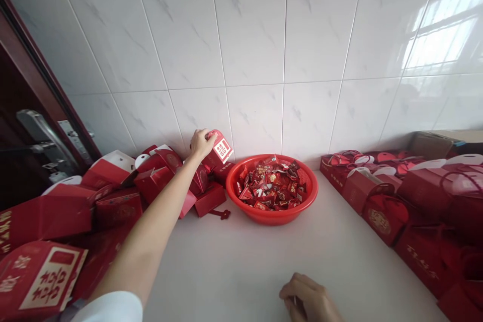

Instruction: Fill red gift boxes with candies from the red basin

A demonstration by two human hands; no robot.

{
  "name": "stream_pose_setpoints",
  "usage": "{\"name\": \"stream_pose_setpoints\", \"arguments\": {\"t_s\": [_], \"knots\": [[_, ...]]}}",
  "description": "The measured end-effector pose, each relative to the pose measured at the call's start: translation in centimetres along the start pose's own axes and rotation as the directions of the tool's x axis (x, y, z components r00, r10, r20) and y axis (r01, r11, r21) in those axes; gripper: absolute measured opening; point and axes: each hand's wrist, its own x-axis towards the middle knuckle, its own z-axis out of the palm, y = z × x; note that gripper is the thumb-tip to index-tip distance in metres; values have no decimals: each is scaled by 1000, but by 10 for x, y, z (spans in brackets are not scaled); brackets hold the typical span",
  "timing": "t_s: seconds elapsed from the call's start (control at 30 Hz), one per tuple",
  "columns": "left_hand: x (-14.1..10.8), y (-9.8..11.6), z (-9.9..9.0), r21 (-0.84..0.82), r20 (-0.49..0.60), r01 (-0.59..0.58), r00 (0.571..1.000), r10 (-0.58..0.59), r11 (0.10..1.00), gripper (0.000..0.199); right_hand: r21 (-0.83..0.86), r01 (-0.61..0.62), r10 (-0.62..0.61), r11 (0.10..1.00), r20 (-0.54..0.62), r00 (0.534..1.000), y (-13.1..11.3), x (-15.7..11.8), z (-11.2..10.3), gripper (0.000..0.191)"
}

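Observation:
My left hand (203, 144) reaches far forward near the wall, fingers closed on the top of a red candy box (221, 150) with a white double-happiness panel. That box is tilted above a heap of other red boxes (209, 197). At the bottom of the view my right hand (311, 299) is low over the table, fingers curled in, with nothing visible in them. Between and beyond the hands stands a round red plastic basket (271, 219), filled with red-wrapped candies (271, 183).
Red boxes pile up along the left, one large box (41, 276) closest to me. Rows of red handled boxes (381, 219) line the right side of the white table (241, 256). Behind them is a cardboard box (433, 143). A tiled wall (252, 50) closes the back; a door handle (45, 128) is at left.

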Motion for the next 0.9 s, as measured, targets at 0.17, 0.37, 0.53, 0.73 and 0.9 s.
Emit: {"name": "stream_pose_setpoints", "arguments": {"t_s": [0.17, 0.37, 0.53, 0.73, 0.9], "knots": [[-53, 44, -56, -319, -240, -479, 875, 420, 818, 13, 96, -95, 109, 991, -155, 982, -18, 19, -38, 21], [-187, 95, -98, -465, -38, -827, 374, 927, 315, 8, 363, -276, 408, 890, -362, 838, -20, 39, -84, 26], [-252, 101, -71, -411, -78, -906, 150, 986, 106, 18, 403, -190, 385, 895, -485, 785, -17, 38, -102, 24], [-263, 93, -50, -417, -7, -893, 193, 981, 173, 13, 274, -36, 137, 961, -357, 924, -28, 33, -108, 29], [-267, 90, -49, -427, 65, -871, 239, 969, 243, 17, 97, 7, -2, 995, -53, 999, -46, 33, -102, 27]]}}
